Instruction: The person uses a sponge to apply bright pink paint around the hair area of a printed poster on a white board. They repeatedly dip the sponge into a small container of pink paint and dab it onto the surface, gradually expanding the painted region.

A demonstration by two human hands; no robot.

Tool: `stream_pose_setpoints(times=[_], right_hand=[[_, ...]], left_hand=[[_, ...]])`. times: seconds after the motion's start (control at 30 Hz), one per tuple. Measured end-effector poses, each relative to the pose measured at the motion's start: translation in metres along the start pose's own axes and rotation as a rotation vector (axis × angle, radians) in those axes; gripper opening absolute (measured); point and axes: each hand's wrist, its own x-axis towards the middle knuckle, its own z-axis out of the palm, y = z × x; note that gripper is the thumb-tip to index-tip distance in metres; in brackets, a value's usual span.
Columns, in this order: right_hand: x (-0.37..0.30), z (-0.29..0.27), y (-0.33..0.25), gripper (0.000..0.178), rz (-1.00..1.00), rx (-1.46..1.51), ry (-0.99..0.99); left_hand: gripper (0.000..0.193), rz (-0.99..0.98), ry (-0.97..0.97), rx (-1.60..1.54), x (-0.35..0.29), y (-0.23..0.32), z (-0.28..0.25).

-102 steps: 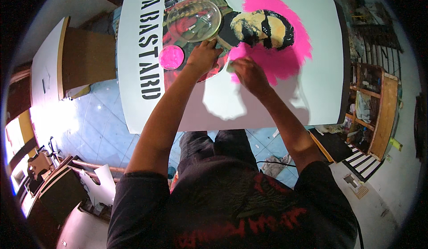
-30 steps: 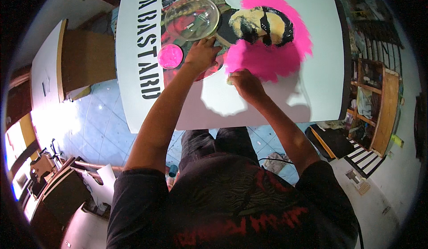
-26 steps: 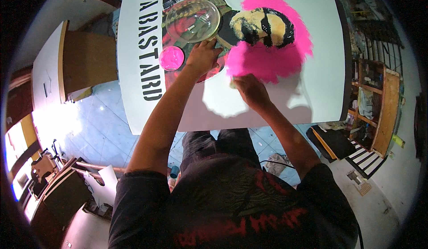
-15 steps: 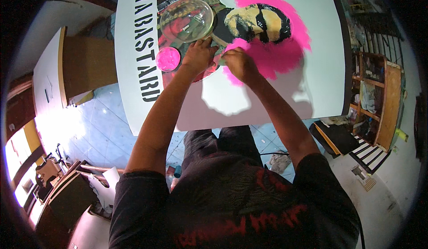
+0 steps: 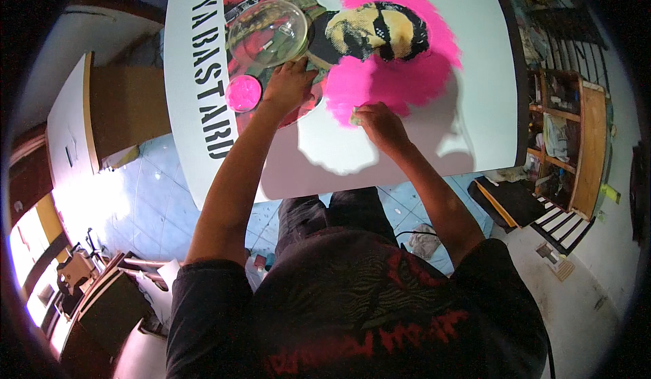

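Observation:
A large white board (image 5: 475, 121) lies before me, bearing a portrait (image 5: 380, 33) and black stencilled lettering. Around the portrait's head spreads a patch of bright pink paint (image 5: 386, 84). Between the fingertips of my right hand (image 5: 383, 126) is a small pale-green sponge piece (image 5: 355, 116), at the pink patch's lower edge. My left hand (image 5: 290, 88) rests on the painted clothing with its fingers stretched out, just below a clear round dish (image 5: 304, 34). To its left sits a small round tub of pink paint (image 5: 243, 94).
A wooden shelf unit (image 5: 588, 148) with things in it stands at the right. Below it, a black flat case (image 5: 505, 202) lies on the floor. A brown and white cabinet (image 5: 129, 101) is at the left. The board's near edge (image 5: 325, 193) is just above my legs.
My right hand has moved down and slightly right with the sponge piece, to the pink patch's lower edge. The view has shifted a little; my left hand stays by the dish.

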Motion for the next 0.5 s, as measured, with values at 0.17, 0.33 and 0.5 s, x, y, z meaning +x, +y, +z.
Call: stream_pose_setpoints(times=[0.17, 0.33, 0.5], right_hand=[[0.013, -0.027, 0.012, 0.017, -0.041, 0.344, 0.431], [0.005, 0.015, 0.021, 0.017, -0.099, 0.112, 0.154], [0.002, -0.004, 0.019, 0.019, -0.175, 0.116, 0.254]], left_hand=[[0.058, -0.036, -0.055, 0.042, 0.0, 0.002, -0.008], [0.054, 0.015, 0.009, 0.031, 0.001, -0.001, 0.0], [0.056, -0.023, -0.065, 0.064, -0.002, -0.001, -0.001]])
